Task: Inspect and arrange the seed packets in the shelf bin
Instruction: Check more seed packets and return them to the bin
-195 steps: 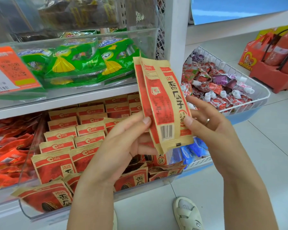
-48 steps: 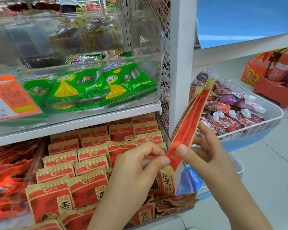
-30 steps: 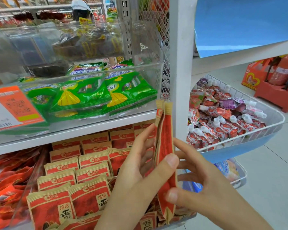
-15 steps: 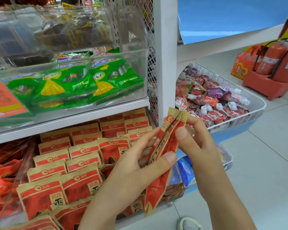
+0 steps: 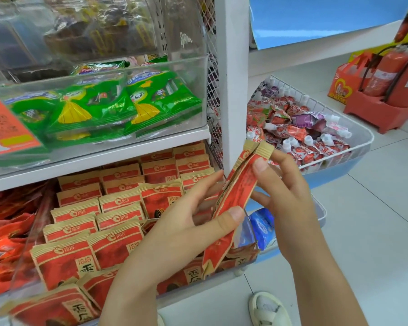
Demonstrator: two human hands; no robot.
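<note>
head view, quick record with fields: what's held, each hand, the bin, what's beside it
held: red and tan paper seed packets, seen edge-on, tilted, above the bin
left hand: thumb pinches the packets' lower half
right hand: thumb and fingers pinch near the top
bin: clear plastic shelf bin with rows of matching packets
right of bin: white wire basket of spouted pouches

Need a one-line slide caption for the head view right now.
Both hands, left hand and right hand, pinch red seed packets edge-on above the shelf bin of matching packets.
</note>
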